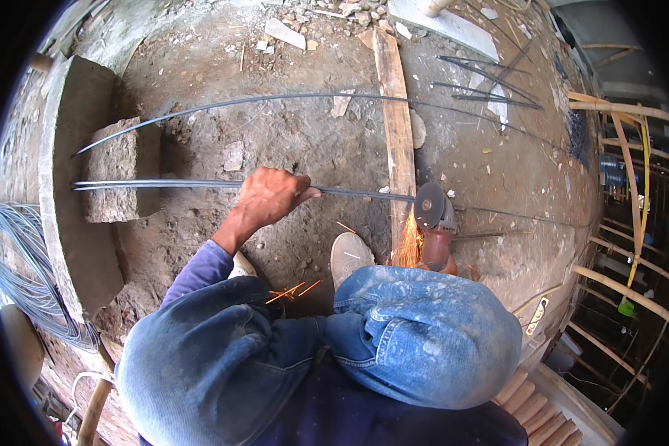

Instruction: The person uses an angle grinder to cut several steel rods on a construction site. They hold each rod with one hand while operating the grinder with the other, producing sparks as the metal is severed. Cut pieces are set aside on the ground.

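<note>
My left hand (273, 195) is closed around a pair of thin steel rods (167, 183) that run left to right in front of me. To the right, the disc of an angle grinder (437, 249) meets the rods, and orange sparks (409, 241) spray down toward my knee. Only a little of my right hand (452, 266) shows at the grinder's body; my right knee hides the rest. Beneath the rods at the disc lies a wooden plank (395, 126). Another long rod (253, 99) curves across the ground farther off.
A concrete slab (70, 193) and a rough block (126, 175) carry the rods' left ends. Coiled wire (26, 260) lies at far left. Short rod pieces (490, 85) are scattered at the far right. A power strip (535, 316) and bamboo poles (624, 293) are on the right.
</note>
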Action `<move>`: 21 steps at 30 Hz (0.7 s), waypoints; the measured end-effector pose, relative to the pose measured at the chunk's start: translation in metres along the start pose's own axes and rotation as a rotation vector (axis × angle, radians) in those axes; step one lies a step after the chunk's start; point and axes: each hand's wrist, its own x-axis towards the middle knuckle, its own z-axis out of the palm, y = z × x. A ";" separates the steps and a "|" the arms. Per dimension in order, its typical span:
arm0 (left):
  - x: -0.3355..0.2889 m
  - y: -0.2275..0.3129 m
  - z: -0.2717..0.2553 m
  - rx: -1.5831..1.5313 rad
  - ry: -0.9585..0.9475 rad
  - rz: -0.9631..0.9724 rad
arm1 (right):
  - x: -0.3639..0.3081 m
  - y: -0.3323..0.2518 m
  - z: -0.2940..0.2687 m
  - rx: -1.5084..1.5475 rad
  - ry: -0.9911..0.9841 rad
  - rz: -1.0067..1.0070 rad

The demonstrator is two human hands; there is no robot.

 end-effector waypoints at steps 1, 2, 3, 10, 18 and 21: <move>0.000 0.000 0.001 0.007 -0.003 -0.002 | -0.001 -0.002 0.000 0.004 -0.001 0.007; 0.000 0.000 0.001 0.002 0.004 0.001 | -0.002 -0.003 0.000 0.009 0.000 0.012; 0.000 0.001 0.000 -0.002 0.004 -0.001 | -0.003 -0.004 0.000 0.011 -0.001 0.019; 0.001 0.004 -0.008 -0.015 -0.083 -0.048 | -0.002 -0.011 0.002 0.028 -0.018 0.034; 0.002 0.003 -0.004 0.008 -0.084 -0.044 | -0.005 -0.012 0.002 0.038 -0.022 0.056; 0.001 0.004 -0.008 -0.008 -0.080 -0.045 | -0.004 -0.013 0.003 0.041 -0.027 0.054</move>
